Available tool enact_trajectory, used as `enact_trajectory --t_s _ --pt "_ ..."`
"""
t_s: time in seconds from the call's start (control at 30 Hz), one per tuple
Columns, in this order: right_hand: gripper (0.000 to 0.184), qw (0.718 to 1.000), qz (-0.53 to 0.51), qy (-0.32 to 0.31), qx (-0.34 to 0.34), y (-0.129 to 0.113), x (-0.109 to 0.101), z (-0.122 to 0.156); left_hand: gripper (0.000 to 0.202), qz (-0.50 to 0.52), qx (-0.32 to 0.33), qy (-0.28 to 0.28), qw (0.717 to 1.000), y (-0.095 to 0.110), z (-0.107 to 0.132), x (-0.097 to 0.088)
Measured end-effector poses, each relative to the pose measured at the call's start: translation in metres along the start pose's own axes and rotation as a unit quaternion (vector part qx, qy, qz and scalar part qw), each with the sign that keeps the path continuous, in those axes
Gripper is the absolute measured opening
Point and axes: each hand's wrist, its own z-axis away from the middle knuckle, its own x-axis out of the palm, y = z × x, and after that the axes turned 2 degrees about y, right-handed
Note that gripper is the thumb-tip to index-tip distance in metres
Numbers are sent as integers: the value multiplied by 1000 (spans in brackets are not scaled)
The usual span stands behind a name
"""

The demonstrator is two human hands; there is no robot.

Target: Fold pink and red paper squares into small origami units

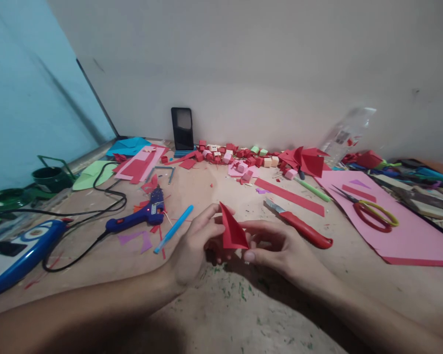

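A folded piece of red paper (233,230), shaped like a small triangular pocket, is held up above the table between both hands. My left hand (203,233) grips its left side, with the fingers partly behind it. At its lower right corner, my right hand (275,246) pinches the paper between thumb and fingers. A red-handled knife (302,227) lies just beyond my right hand. Left of my left hand are a blue pen-like stick (174,229) and a blue glue gun (142,216) with a small red light showing.
Small red, pink and cream paper cubes (227,156) line the back by a propped phone (182,129). Scissors (376,211) rest on a pink sheet (421,236) at right. A black cord (123,199) loops across the left. A clear plastic bottle (349,132) leans at the back right.
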Motion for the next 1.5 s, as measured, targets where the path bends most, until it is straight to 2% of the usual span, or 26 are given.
enact_trajectory --t_s 0.23,0.43,0.53,0.73,0.97,1.07,1.23,1.4,1.5 --pt "48 999 40 14 -12 -4 -1 0 46 -29 1 41 999 -2 -5 -1" --pt "30 998 -57 11 5 0 -2 0 38 -38 -1 4 999 -4 -7 1" --pt "28 995 -99 22 21 3 -4 -1 29 -52 5 -14 999 -7 -7 1" --pt "27 995 -90 18 30 2 -3 0 28 -89 39 3 995 -16 -12 -6" --pt "21 994 -101 38 36 0 -1 1 23 -105 14 -52 993 -15 -11 -4" --pt "20 994 -99 25 34 1 -3 1 22 -91 26 -27 995 -13 -8 -2" --pt "33 997 -67 24 33 3 -6 -1 17 -93 42 46 994 -11 -7 -2" --pt "27 997 -80 7 14 3 -6 -2 13 -119 64 40 990 -9 -8 -4" --pt "20 996 -87 29 19 6 -7 -4 12 -112 62 34 991 -8 -8 -5"
